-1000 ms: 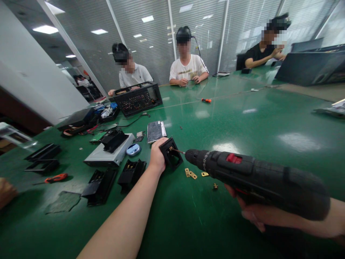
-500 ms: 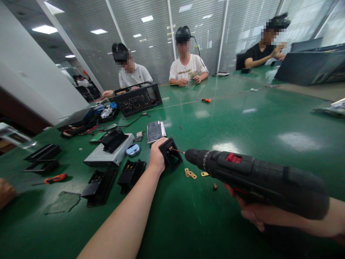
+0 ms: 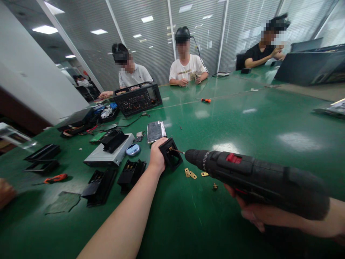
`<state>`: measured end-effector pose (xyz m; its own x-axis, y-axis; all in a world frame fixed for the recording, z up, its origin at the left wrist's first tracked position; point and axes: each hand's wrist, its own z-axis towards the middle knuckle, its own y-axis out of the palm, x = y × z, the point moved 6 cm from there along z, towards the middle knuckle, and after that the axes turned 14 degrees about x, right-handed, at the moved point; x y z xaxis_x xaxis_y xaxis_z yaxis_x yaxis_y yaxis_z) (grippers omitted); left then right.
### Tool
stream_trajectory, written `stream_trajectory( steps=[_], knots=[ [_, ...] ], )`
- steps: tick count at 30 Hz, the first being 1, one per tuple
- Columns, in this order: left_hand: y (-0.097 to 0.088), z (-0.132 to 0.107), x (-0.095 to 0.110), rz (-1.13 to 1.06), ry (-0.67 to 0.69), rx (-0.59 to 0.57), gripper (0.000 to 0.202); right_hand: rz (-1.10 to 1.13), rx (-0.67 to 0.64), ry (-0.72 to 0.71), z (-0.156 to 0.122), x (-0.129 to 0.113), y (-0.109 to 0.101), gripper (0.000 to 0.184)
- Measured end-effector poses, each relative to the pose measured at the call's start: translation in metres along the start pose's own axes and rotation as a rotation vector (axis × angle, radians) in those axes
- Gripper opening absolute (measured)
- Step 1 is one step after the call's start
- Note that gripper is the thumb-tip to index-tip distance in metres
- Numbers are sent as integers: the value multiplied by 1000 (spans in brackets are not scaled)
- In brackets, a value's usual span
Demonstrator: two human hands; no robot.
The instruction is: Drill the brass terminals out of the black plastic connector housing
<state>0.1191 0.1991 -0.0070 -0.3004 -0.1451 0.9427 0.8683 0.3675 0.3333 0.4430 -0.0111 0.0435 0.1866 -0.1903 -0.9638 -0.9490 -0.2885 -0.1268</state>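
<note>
My left hand is closed round the far-left side of a square black plastic housing, its open face turned toward the drill. In my right hand is a black cordless drill with a red slider on top. The long thin bit reaches into the housing, at a small brass-coloured part inside it. Just below the housing, flat brass plates lie on the green table. A small brass terminal piece sits close to my right hand.
Black housings stand left of my forearm, beside an orange screwdriver. A silver drive box and a round blue tin lie behind them. Across the table sit co-workers, near a black computer case. Another person's hand shows at far left.
My hands, the drill and the housing hold nearly the same position. Across the table, the middle co-worker's hands have moved slightly.
</note>
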Motion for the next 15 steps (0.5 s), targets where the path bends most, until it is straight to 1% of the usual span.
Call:
stream_trajectory(
  steps=[4,10,15],
  knots=[
    [-1,1,-1,3,-2,-24,27,-16,27,15,0,-2,1,52],
    [-3,2,-1,11,-15,-40,26,-1,38,42,-2,-2,0,50],
    [-5,4,-2,5,-18,-19,24,-44,28,12,-1,0,1,57]
  ],
)
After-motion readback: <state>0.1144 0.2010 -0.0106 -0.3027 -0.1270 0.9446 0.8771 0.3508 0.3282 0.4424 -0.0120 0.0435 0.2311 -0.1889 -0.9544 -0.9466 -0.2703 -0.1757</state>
